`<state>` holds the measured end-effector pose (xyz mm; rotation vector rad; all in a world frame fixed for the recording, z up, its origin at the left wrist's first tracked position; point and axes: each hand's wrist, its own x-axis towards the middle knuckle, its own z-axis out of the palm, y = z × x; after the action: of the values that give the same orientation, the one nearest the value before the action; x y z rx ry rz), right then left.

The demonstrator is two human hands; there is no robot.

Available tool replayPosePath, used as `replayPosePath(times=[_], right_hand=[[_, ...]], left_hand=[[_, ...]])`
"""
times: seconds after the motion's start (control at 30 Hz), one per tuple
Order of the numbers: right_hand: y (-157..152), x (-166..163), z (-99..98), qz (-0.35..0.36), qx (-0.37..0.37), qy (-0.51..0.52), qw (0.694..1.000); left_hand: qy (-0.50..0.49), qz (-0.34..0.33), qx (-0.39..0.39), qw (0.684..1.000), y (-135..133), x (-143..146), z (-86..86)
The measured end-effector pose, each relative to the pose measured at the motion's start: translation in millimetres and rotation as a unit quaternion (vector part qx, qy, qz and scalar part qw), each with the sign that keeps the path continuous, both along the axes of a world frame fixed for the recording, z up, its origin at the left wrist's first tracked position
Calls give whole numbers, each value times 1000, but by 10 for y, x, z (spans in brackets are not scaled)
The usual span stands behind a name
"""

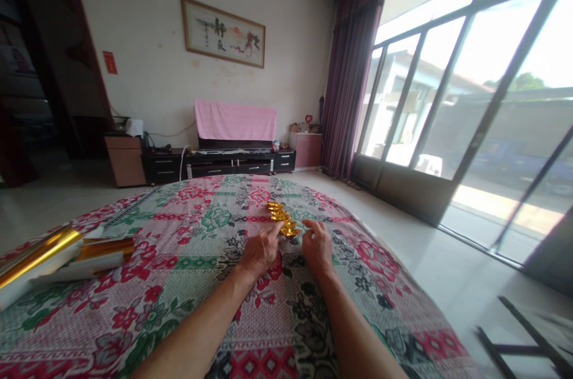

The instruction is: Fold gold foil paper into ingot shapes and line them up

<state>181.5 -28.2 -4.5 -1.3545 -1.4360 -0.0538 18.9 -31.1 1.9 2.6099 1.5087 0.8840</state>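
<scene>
A short row of folded gold paper pieces (282,219) lies on the flowered cloth (188,283) covering the surface in front of me. My left hand (261,250) rests on the cloth with its forefinger stretched to the nearest gold piece. My right hand (317,245) lies just right of that piece, knuckles up and fingers curled toward it. Neither hand lifts anything. A stack of gold foil sheets (54,256) lies at the left edge of the cloth, far from both hands.
Beyond the cloth is pale tiled floor. A low dark cabinet (224,164) with a pink cloth (235,121) over a screen stands at the far wall. Tall glass doors (470,116) and a purple curtain (347,80) fill the right side. A dark frame (523,337) lies on the floor at lower right.
</scene>
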Motion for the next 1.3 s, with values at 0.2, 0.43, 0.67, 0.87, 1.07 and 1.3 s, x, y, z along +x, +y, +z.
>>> replayPosePath(times=[0.2, 0.43, 0.67, 0.87, 1.07, 1.3], right_hand=[[-140, -280, 167, 105, 63, -30, 992], [-360, -769, 130, 261, -51, -202, 943], [-350, -949, 135, 228, -93, -269, 931], [-372, -1524, 167, 283, -91, -233, 926], [-385, -2416, 78, 343, -55, -164, 923], [-267, -3105, 16, 356, -79, -143, 920]], left_hand=[[47, 18, -2, 999, -4, -116, 22], [116, 81, -36, 989, -303, -693, 136], [34, 202, -53, 977, -498, -1337, 148], [-90, 335, 31, 937, -534, -1823, 322], [-151, 470, 31, 869, -635, -2409, 541], [-165, 511, -33, 843, -720, -2702, 553]])
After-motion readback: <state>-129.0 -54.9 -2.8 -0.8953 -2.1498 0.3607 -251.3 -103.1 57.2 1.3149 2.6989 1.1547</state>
